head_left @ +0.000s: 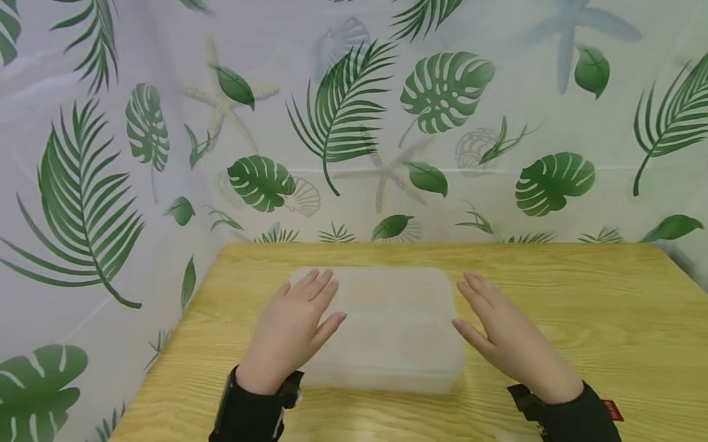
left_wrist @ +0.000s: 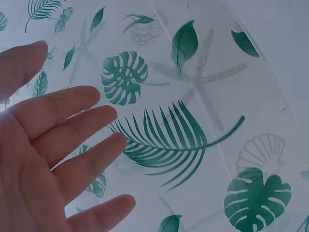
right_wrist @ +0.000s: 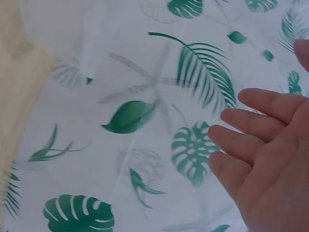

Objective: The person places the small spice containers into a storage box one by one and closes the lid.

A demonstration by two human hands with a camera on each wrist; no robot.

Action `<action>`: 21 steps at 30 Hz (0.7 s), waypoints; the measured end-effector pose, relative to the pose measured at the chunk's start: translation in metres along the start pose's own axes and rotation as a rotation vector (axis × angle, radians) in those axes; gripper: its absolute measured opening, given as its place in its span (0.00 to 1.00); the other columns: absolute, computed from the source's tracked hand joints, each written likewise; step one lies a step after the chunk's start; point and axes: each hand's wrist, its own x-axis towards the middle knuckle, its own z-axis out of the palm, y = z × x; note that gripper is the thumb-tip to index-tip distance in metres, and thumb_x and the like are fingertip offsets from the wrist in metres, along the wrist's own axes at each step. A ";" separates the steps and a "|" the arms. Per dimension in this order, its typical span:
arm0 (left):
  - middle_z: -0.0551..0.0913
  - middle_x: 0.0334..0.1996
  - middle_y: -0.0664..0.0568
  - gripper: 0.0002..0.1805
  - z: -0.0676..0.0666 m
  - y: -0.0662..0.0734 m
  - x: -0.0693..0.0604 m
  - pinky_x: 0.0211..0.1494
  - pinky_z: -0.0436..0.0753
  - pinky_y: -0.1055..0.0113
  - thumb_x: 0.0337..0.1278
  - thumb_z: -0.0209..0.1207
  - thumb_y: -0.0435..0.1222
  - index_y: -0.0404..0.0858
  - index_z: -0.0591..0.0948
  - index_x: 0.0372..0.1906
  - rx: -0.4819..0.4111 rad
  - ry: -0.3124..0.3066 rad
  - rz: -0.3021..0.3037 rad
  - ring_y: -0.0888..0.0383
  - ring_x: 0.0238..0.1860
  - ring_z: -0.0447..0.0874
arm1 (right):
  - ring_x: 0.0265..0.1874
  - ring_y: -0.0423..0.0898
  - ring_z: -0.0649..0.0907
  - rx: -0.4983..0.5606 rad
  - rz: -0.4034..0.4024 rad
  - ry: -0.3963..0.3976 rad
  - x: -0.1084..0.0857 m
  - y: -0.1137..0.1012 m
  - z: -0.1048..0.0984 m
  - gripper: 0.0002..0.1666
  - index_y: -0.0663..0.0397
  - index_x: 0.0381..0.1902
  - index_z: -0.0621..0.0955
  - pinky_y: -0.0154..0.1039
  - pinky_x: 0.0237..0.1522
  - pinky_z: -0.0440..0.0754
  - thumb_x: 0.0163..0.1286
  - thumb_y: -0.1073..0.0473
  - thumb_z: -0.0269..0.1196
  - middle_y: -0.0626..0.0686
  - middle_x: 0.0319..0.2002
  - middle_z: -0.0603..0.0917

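A whitish, translucent lidded plastic box (head_left: 391, 327) lies on the wooden table, its compartments faintly visible through the lid. Over its left end is my left hand (head_left: 293, 326), fingers straight and thumb spread; whether it touches the lid cannot be told. Just off the box's right side, my right hand (head_left: 507, 333) is held with fingers extended and thumb apart. In the left wrist view the left palm (left_wrist: 34, 159) shows nothing in it. The right palm (right_wrist: 280, 159) is likewise bare in the right wrist view.
The yellow wood-grain table (head_left: 609, 320) reaches back to a white curtain (head_left: 498, 192) printed with green leaves, starfish and shells. That curtain also hangs along the left side. Light glares off the table's front part.
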 end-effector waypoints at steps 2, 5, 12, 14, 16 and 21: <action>0.69 0.58 0.48 0.25 0.006 0.008 0.002 0.54 0.65 0.51 0.56 0.52 0.48 0.38 0.73 0.55 0.002 -0.003 0.012 0.53 0.59 0.64 | 0.62 0.60 0.54 -0.006 -0.026 0.042 -0.002 -0.005 -0.002 0.36 0.69 0.62 0.60 0.54 0.59 0.51 0.64 0.52 0.55 0.66 0.63 0.56; 0.69 0.58 0.49 0.26 0.015 0.016 0.003 0.54 0.65 0.50 0.56 0.52 0.49 0.39 0.73 0.56 0.007 -0.007 0.021 0.54 0.60 0.63 | 0.62 0.60 0.55 -0.029 -0.062 0.089 -0.005 -0.010 -0.002 0.35 0.69 0.61 0.61 0.52 0.60 0.50 0.63 0.53 0.56 0.67 0.62 0.58; 0.67 0.59 0.47 0.27 0.028 0.027 0.003 0.53 0.65 0.48 0.56 0.52 0.50 0.40 0.71 0.58 -0.013 -0.021 -0.002 0.52 0.61 0.61 | 0.62 0.59 0.56 -0.046 -0.066 0.055 -0.009 -0.019 -0.001 0.36 0.68 0.61 0.62 0.53 0.59 0.51 0.62 0.51 0.56 0.65 0.62 0.59; 0.66 0.60 0.47 0.28 0.029 0.028 0.002 0.53 0.65 0.48 0.56 0.51 0.51 0.41 0.70 0.58 -0.007 -0.035 -0.016 0.52 0.61 0.60 | 0.63 0.58 0.55 -0.045 -0.059 0.037 -0.009 -0.021 -0.001 0.36 0.67 0.62 0.62 0.52 0.60 0.50 0.63 0.49 0.56 0.65 0.62 0.59; 0.65 0.60 0.47 0.28 0.029 0.027 0.001 0.52 0.65 0.48 0.55 0.52 0.51 0.41 0.70 0.59 0.000 -0.042 -0.035 0.52 0.62 0.59 | 0.63 0.58 0.55 -0.047 -0.061 0.028 -0.008 -0.023 -0.001 0.37 0.67 0.62 0.62 0.51 0.60 0.49 0.63 0.49 0.55 0.65 0.63 0.58; 0.64 0.61 0.47 0.29 0.026 0.024 0.002 0.53 0.64 0.47 0.55 0.51 0.51 0.41 0.69 0.59 0.014 -0.045 -0.058 0.51 0.62 0.58 | 0.63 0.59 0.55 -0.055 -0.074 0.037 -0.006 -0.027 -0.004 0.37 0.67 0.61 0.62 0.51 0.60 0.49 0.63 0.49 0.56 0.65 0.63 0.58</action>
